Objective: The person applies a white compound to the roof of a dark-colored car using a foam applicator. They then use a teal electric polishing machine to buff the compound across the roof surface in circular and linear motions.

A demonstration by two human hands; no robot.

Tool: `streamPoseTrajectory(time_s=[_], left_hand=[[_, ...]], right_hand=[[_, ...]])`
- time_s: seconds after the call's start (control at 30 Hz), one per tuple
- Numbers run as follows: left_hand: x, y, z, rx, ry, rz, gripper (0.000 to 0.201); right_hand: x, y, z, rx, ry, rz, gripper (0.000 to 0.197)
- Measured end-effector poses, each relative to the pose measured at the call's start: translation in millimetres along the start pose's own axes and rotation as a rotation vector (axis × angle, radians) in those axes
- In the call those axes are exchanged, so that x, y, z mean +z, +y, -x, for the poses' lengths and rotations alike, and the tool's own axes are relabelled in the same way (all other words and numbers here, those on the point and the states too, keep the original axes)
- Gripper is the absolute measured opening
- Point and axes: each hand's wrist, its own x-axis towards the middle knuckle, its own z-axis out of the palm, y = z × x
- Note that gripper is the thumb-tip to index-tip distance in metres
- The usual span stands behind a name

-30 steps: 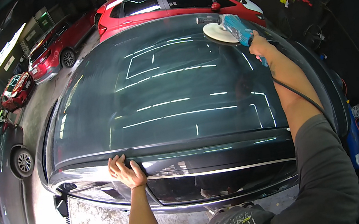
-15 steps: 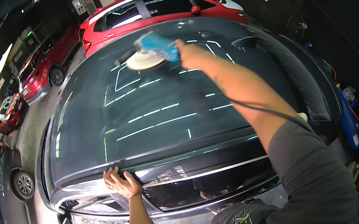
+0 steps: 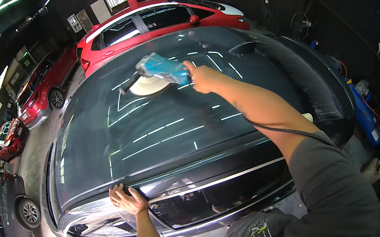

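Note:
A blue car polisher (image 3: 167,69) with a round cream pad (image 3: 148,86) is held out over the dark car roof (image 3: 156,124), toward its far side. The pad lies against the glossy surface, or very near it, and looks smeared by motion. My right hand (image 3: 205,76) is wrapped around the polisher's rear end, arm stretched forward. A dark side handle (image 3: 130,83) sticks out at the tool's left with no hand on it. Along the near roof edge, above the side windows, my left hand (image 3: 129,200) rests with its fingers spread on the metal.
The polisher's dark cord (image 3: 282,129) runs along my right arm to the shoulder. A roof fin (image 3: 243,48) rises at the right. Beyond the roof stands a red car (image 3: 121,39); more cars line the left. A blue cylinder (image 3: 364,117) stands at the right.
My right hand has drawn the polisher nearer to me and slightly left across the roof. The left hand stays at the roof edge. The whole view has shifted a little.

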Motion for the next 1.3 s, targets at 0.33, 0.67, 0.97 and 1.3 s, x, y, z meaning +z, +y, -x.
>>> streamPoseTrajectory(time_s=[0.33,0.67,0.97,1.3], left_hand=[[-2,0,-1,0.004,0.012,0.017,0.049],[0,4,-1,0.008,0.013,0.048,0.048],[-1,-2,0,0.003,0.009,0.003,0.053],[-1,1,0,0.033,0.036,-0.014,0.046]], right_hand=[[-39,63,31,0.434,-0.092,-0.709,0.056],[4,26,-5,0.35,-0.145,-1.387,0.02],[43,-70,-1,0.292,-0.201,-1.556,0.053],[80,-185,15,0.218,-0.383,-1.581,0.071]])
